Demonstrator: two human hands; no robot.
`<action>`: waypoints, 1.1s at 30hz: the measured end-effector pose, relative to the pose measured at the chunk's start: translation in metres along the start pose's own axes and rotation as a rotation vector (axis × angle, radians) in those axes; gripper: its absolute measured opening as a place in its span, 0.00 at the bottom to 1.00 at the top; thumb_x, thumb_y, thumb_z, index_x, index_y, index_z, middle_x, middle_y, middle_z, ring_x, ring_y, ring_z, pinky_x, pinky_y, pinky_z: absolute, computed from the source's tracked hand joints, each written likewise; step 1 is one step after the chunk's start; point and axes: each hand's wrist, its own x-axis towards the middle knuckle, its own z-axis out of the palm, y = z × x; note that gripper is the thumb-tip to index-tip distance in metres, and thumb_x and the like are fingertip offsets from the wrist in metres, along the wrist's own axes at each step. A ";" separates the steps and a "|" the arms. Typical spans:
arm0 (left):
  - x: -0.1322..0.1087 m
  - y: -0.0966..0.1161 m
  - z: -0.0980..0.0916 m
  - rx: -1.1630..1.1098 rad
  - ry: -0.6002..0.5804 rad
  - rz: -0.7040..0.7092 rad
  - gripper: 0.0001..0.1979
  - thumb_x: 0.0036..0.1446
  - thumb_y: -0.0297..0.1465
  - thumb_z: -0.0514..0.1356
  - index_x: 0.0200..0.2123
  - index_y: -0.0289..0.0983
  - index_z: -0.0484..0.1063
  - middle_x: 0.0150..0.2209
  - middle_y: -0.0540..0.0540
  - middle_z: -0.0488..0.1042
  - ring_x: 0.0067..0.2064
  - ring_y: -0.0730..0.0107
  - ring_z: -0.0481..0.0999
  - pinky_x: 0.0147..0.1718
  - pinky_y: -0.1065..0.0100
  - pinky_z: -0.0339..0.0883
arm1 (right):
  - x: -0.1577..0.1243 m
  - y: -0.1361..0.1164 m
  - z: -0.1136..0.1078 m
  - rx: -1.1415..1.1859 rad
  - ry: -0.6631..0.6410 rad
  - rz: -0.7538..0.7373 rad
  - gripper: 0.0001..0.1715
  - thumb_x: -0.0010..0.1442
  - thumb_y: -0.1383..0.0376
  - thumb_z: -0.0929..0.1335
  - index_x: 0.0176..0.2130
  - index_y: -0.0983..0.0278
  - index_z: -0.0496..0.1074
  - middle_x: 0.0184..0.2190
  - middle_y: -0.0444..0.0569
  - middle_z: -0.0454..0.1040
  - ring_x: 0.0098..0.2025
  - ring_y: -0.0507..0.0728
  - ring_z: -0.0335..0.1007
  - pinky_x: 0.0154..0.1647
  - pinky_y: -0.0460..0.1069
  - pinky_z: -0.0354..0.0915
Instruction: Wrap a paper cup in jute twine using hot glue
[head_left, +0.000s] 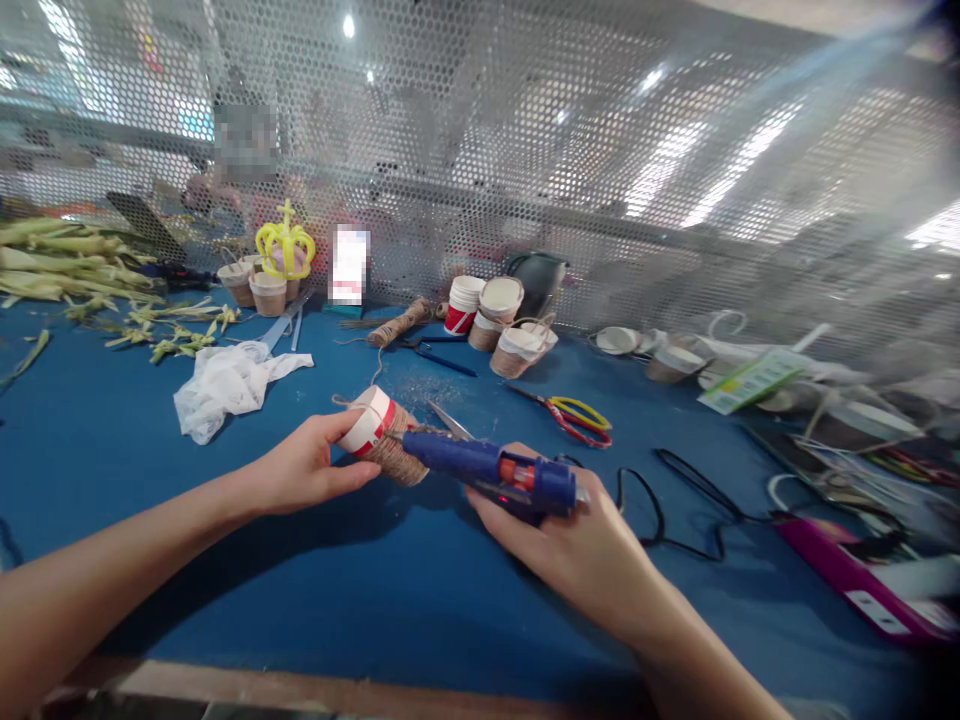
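Note:
My left hand [319, 465] grips a paper cup [401, 455] by its white-and-red end, tilted above the table. Brown twine winds around much of the cup, and a loose strand runs from it toward a twine roll [401, 323]. In my right hand [566, 530] is a blue hot glue gun [480, 465], its nozzle at the cup's side where the red band meets the wrapped twine. A small red light glows on the gun. Partly hidden behind the gun lie metal scissors [448, 418]. Whether the nozzle touches the cup I cannot tell.
Red-and-yellow-handled scissors [577, 418] lie past the gun. Several cups [517, 345] stand near the mesh wall [450, 150]. A crumpled white bag [225, 385] is at left, a black cord [675, 540] at right near a magenta box [847, 580]. A yellow crown [285, 245] stands behind.

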 end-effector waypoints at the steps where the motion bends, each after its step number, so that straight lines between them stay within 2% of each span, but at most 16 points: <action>1: 0.000 0.000 0.000 0.002 0.000 0.004 0.13 0.53 0.27 0.57 0.43 0.31 0.69 0.45 0.42 0.74 0.46 0.63 0.71 0.48 0.65 0.63 | -0.001 -0.001 0.000 -0.008 -0.003 -0.009 0.06 0.53 0.66 0.65 0.25 0.63 0.66 0.20 0.41 0.69 0.22 0.51 0.64 0.23 0.44 0.60; 6: 0.000 -0.002 0.000 0.036 0.009 0.023 0.12 0.52 0.27 0.57 0.42 0.32 0.68 0.45 0.42 0.73 0.47 0.63 0.71 0.49 0.65 0.62 | -0.002 -0.003 -0.002 -0.046 0.021 -0.046 0.05 0.53 0.67 0.65 0.26 0.64 0.66 0.19 0.40 0.67 0.21 0.49 0.61 0.23 0.43 0.59; 10: 0.000 -0.003 -0.001 0.103 0.000 0.059 0.10 0.53 0.28 0.57 0.40 0.32 0.70 0.43 0.43 0.75 0.45 0.64 0.72 0.47 0.65 0.63 | -0.002 -0.003 -0.004 -0.042 -0.019 -0.051 0.05 0.54 0.67 0.64 0.26 0.63 0.66 0.19 0.40 0.67 0.21 0.48 0.60 0.22 0.43 0.59; 14: -0.001 -0.003 -0.002 0.180 0.012 0.102 0.11 0.53 0.28 0.56 0.40 0.33 0.69 0.42 0.42 0.75 0.44 0.63 0.73 0.45 0.64 0.64 | -0.002 0.002 -0.004 -0.070 0.031 -0.056 0.05 0.53 0.66 0.65 0.25 0.63 0.66 0.20 0.41 0.69 0.22 0.49 0.63 0.24 0.43 0.60; 18: 0.000 -0.003 -0.002 0.238 0.003 0.154 0.09 0.54 0.28 0.56 0.39 0.34 0.69 0.45 0.41 0.74 0.47 0.62 0.71 0.47 0.63 0.62 | -0.002 0.005 -0.004 -0.094 0.061 -0.034 0.07 0.53 0.64 0.66 0.26 0.63 0.65 0.18 0.40 0.67 0.19 0.49 0.61 0.22 0.44 0.60; 23: 0.000 -0.008 -0.002 0.292 0.003 0.134 0.08 0.54 0.29 0.56 0.38 0.34 0.70 0.42 0.42 0.75 0.46 0.61 0.72 0.47 0.60 0.60 | -0.004 0.002 -0.005 -0.074 0.004 -0.025 0.06 0.54 0.65 0.65 0.26 0.63 0.66 0.21 0.41 0.69 0.23 0.50 0.64 0.24 0.43 0.61; 29: 0.000 -0.007 -0.002 0.289 0.005 0.144 0.08 0.54 0.29 0.56 0.38 0.34 0.70 0.42 0.42 0.75 0.46 0.61 0.71 0.48 0.61 0.60 | -0.004 0.003 -0.006 -0.094 0.029 0.005 0.07 0.54 0.63 0.65 0.26 0.63 0.66 0.19 0.41 0.67 0.20 0.49 0.61 0.22 0.44 0.60; 33: 0.000 -0.007 -0.003 0.307 -0.006 0.138 0.07 0.54 0.28 0.56 0.37 0.34 0.70 0.41 0.43 0.75 0.45 0.62 0.71 0.48 0.61 0.60 | -0.004 0.001 -0.007 -0.062 -0.020 -0.011 0.06 0.53 0.64 0.65 0.26 0.63 0.67 0.21 0.42 0.70 0.22 0.50 0.64 0.22 0.43 0.60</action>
